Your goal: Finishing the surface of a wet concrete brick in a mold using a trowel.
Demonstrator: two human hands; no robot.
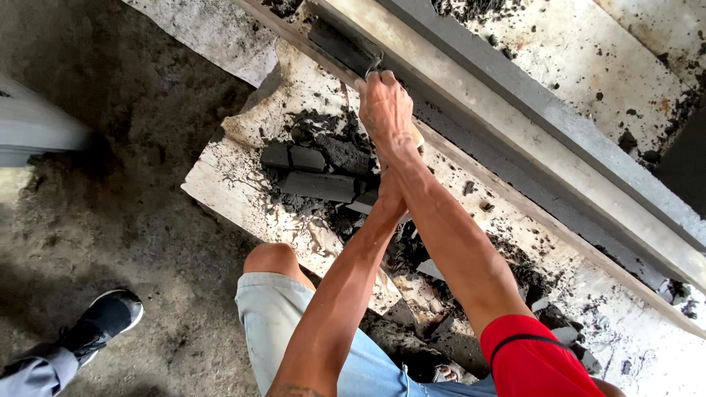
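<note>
The right hand (pixel 384 110) is clenched around a trowel (pixel 371 68), its blade on dark mortar in the long mould (pixel 515 140). The left hand (pixel 388 192) sits mostly hidden beneath the right forearm, grip unclear, near grey blocks (pixel 312 170) on the board (pixel 243 191).

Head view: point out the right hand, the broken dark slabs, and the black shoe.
right hand (pixel 385 110), head view, back of the hand.
broken dark slabs (pixel 318 186), head view, flat top of the longest piece.
black shoe (pixel 109 316), head view, upper.
</note>
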